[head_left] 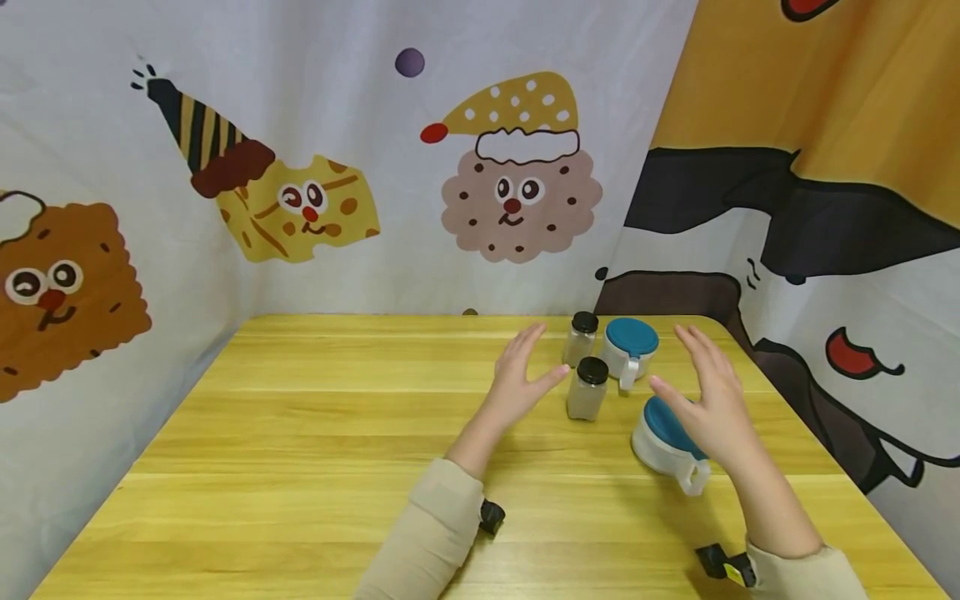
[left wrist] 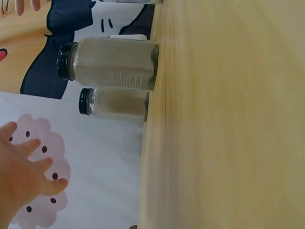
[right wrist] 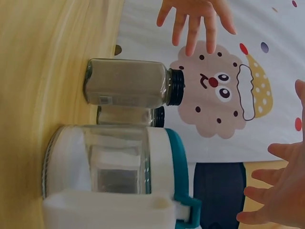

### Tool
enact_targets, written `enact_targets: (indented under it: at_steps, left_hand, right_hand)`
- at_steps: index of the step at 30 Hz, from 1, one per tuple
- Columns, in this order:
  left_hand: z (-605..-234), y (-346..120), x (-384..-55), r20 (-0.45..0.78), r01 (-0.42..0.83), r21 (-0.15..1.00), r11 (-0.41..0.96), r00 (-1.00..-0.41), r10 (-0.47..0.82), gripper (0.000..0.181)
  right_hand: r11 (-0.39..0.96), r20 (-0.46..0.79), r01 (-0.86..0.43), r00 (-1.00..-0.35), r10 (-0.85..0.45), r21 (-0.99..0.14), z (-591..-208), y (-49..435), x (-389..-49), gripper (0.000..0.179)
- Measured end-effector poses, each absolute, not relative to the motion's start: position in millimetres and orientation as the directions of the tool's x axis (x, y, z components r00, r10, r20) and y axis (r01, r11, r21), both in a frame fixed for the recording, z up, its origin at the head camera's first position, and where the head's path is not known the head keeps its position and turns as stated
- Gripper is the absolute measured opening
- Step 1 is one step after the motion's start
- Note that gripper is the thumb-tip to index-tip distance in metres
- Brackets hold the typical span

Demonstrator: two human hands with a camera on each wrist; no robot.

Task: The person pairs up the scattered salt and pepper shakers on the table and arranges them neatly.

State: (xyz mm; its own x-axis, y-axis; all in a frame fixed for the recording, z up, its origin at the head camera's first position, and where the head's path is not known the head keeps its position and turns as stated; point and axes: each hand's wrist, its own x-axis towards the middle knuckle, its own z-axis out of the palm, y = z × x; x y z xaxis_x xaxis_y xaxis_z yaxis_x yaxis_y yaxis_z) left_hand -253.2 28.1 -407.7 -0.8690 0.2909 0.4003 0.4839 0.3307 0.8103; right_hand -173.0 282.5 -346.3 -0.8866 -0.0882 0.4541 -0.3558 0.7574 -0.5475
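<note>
The jars point(right wrist: 125, 81) look smooth, glassy; lids point(right wrist: 176, 87) glossy; tabletop point(head_left: 285, 475) wood-grained; backdrop point(head_left: 405, 225) matt cloth.

Beige-sleeved arms point(head_left: 431, 533), two, are pointing forward; bare left hand point(head_left: 517, 379) and bare right hand point(head_left: 714, 407) are hovering, fingers standing apart.

A cartoon-printed curtain point(head_left: 330, 100) hangs behind the wooden table point(head_left: 285, 467).
</note>
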Motion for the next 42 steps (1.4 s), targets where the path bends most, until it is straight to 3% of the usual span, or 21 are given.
enact_targets:
  at_steps: [17,33,42]
  left_hand:
    - [-413,46,-253,0.358,0.436,0.855,0.281,-0.888,0.287,0.074]
    - [-415,58,-257,0.279,0.360,0.906,0.225,-0.905,0.322,0.073]
    - [-407,63,-257,0.172,0.234,0.961,0.148,-0.923,0.343,0.070]
  right_hand:
    - [0.632,0.411,-0.397,-0.902,-0.133,-0.665,-364,310,-172,0.072]
    - [0.608,0.383,-0.409,-0.906,-0.180,-0.681,-379,330,-164,0.079]
    - [0.617,0.357,-0.412,-0.908,-0.219,-0.670,-387,341,-163,0.081]
